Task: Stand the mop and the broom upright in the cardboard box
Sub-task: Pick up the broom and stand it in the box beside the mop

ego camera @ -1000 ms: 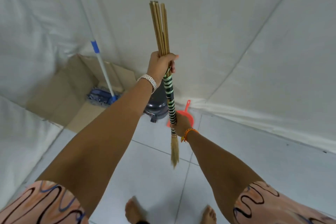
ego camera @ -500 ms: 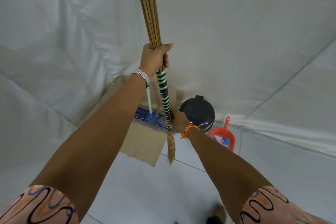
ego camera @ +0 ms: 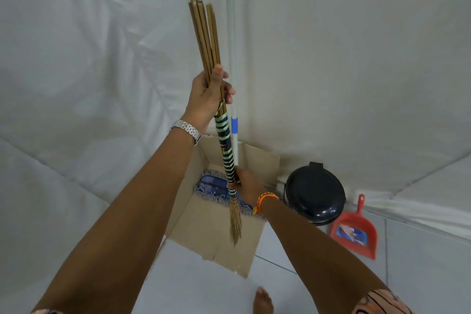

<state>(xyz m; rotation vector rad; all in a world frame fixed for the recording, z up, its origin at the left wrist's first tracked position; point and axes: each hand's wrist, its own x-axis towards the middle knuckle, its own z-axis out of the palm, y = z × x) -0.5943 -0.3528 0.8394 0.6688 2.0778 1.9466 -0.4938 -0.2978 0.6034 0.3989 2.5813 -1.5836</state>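
Both hands grip the broom (ego camera: 225,150): left hand (ego camera: 207,95) above, right hand (ego camera: 246,182) below, over the cardboard box (ego camera: 257,160) where the mop (ego camera: 211,186) stands. Next, lower it in upright.

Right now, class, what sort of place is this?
Probably a makeshift indoor corner for storing cleaning gear: white sheeting hangs as walls above a tiled floor, with a dustpan and a lidded bin.
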